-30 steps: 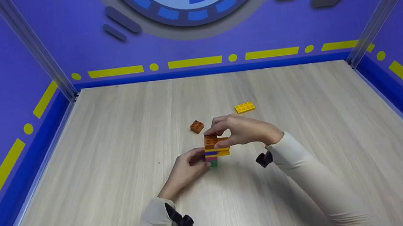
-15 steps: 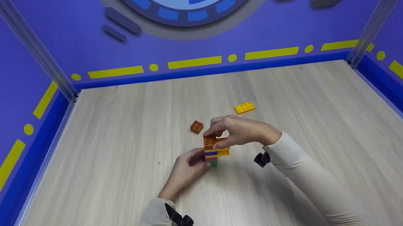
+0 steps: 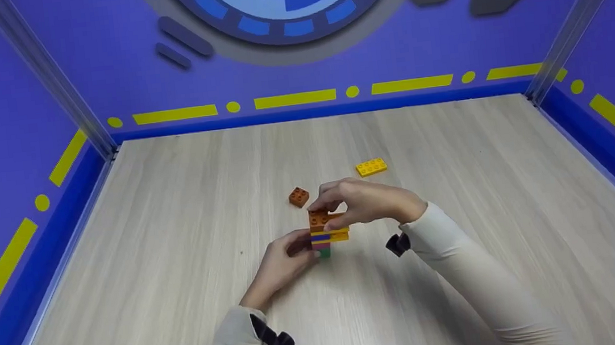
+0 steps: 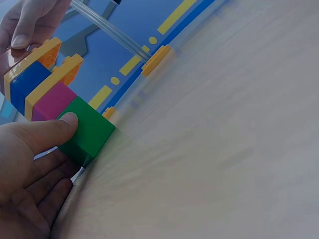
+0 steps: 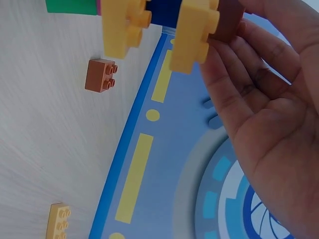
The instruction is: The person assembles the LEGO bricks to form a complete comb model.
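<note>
A tower of toy building bricks stands upright on the table between my hands. From the bottom it runs green brick (image 4: 92, 127), pink brick (image 4: 52, 101), yellow plate (image 4: 74, 67), blue brick (image 4: 30, 84), second yellow plate (image 5: 189, 37) and a brown brick (image 3: 319, 218) on top. Both yellow plates jut out toward the right. My left hand (image 3: 281, 264) grips the tower low down, its thumb on the green brick. My right hand (image 3: 370, 200) pinches the brown top brick between thumb and fingers; the fingers partly cover it.
Behind the tower, a loose brown brick (image 3: 298, 197) lies on the wooden table (image 3: 185, 208). Farther back and right is a flat yellow brick (image 3: 371, 167). Blue panels (image 3: 297, 76) wall the table at the back and both sides.
The head view has tilted very slightly, shifting everything down a little. Both hands keep their hold, and the tower and loose bricks stay in place.
</note>
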A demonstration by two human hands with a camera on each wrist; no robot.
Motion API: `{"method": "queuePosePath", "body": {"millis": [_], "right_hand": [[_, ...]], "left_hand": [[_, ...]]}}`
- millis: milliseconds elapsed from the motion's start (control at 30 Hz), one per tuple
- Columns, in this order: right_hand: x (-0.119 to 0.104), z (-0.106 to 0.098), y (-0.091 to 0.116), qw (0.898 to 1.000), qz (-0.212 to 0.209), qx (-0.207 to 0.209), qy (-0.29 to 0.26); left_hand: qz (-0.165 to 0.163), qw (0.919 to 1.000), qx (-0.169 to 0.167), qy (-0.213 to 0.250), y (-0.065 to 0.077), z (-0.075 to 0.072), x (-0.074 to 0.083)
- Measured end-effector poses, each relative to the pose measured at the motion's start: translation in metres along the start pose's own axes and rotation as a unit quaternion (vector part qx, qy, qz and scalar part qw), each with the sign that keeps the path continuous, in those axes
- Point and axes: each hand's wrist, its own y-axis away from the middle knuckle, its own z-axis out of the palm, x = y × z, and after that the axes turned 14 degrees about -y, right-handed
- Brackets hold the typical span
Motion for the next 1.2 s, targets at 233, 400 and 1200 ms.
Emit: {"method": "queuePosePath", "body": {"millis": [233,400,1200], "right_hand": [[-0.002,-0.002,-0.001,1.0,0.008,-0.015,0.007],[-0.004,-0.003,-0.002,0.999,0.013,-0.026,0.016],[-0.006,-0.013,0.004,1.0,0.011,-0.013,0.026]], "left_hand": [[0.004,1.0,0.005,-0.003,0.0,0.0,-0.001],[0.006,1.0,0.004,0.006,0.0,0.001,-0.002],[0.002,0.9996,-0.01,0.025,0.008,-0.007,0.019]]}}
